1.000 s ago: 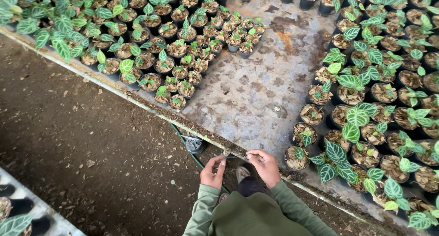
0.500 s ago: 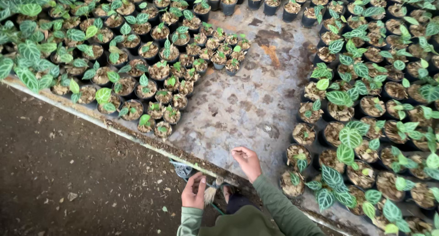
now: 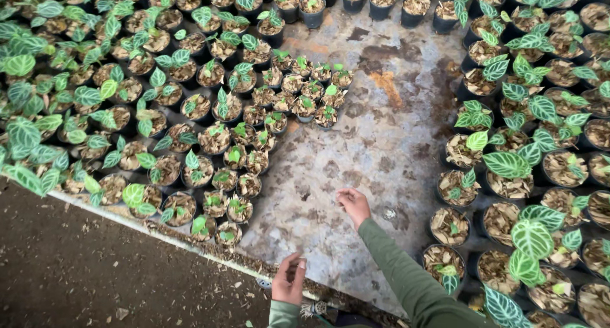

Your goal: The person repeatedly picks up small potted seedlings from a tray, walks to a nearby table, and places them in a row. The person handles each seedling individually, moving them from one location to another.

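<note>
Far left: bare dark soil floor [image 3: 76, 277]. Above it, rows of small black pots with green veined seedlings [image 3: 127, 112], packed along the pale bench edge [image 3: 114, 215]. Low centre: left hand [image 3: 289, 281] at the bench edge, fingers curled together, holding nothing visible. Right of that: right hand [image 3: 354, 205] reaching over the stained grey bench surface [image 3: 381, 137], fingers loosely bent, empty, hovering near or touching the surface, cannot tell which. Green sleeve [image 3: 406, 277] behind. Far right: larger pots with mulch and veined leaves [image 3: 508, 169], nearest the right hand.
</note>
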